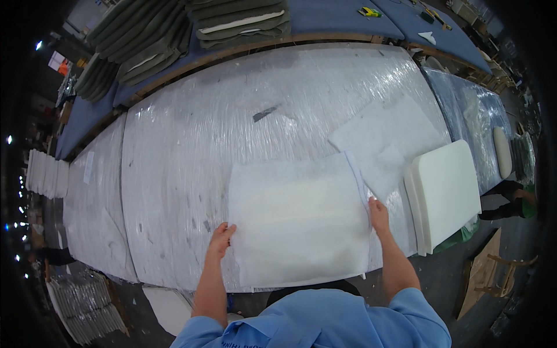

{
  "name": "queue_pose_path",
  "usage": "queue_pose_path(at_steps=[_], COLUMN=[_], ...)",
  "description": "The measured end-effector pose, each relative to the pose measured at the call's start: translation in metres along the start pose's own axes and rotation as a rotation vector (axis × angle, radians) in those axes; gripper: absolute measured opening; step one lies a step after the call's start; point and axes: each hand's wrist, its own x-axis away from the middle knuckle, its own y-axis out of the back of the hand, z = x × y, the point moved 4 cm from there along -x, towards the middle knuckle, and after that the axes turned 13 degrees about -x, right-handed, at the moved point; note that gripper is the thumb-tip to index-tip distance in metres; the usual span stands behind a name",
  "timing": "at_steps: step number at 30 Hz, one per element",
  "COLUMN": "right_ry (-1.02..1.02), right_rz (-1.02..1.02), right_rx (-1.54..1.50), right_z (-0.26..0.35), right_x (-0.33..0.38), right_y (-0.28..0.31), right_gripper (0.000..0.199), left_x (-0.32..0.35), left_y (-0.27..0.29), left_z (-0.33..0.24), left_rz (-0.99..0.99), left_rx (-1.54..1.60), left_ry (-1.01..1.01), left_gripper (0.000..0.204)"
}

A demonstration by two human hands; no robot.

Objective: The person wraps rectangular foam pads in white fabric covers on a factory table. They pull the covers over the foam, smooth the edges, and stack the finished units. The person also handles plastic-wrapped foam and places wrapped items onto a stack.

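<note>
Left hand point(221, 238) and right hand point(378, 214) each grasp an edge of the square white wadding-covered foam pad point(299, 217) lying flat on the plastic-wrapped tabletop point(191, 133); bare foam slabs point(444, 194) wait alongside.

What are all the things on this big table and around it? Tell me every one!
Wadding-covered pad: one, white, table's near edge, between both hands.
Loose wadding sheets: two or so, white, right of the pad.
Foam cushions: two stacked, white, table's right end.
Table: one, covered in clear plastic wrap.
Covered cushions: several stacks, grey-green, far blue bench.
White panels: a row, far left.
Left hand: one, on the pad's left edge.
Right hand: one, on the pad's right edge.
Sleeves: two, light blue.
</note>
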Motion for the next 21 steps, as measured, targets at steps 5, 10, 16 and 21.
queue_pose_path(at_steps=[5,10,16,21], right_ry=[-0.178,0.073,0.3,0.387], right_rz=[0.103,-0.018,-0.189,-0.324], right_rx=[0.102,0.42,0.286,0.099], right_z=[0.057,0.076,0.079,0.081], right_x=[-0.06,-0.098,-0.081,-0.067], right_y=[-0.019,-0.076,-0.084,-0.087], right_gripper=[0.074,0.072,0.042,0.041], left_x=[-0.039,-0.102,-0.111,-0.105], left_y=[0.028,-0.012,-0.011,-0.008], left_z=[-0.05,-0.1,-0.119,-0.119], left_rz=[0.091,0.106,-0.249,-0.633], left_rx=[0.024,-0.062,-0.049,-0.202], left_ry=[0.093,0.111,-0.156,-0.378], left_gripper=[0.084,0.085,0.048,0.042])
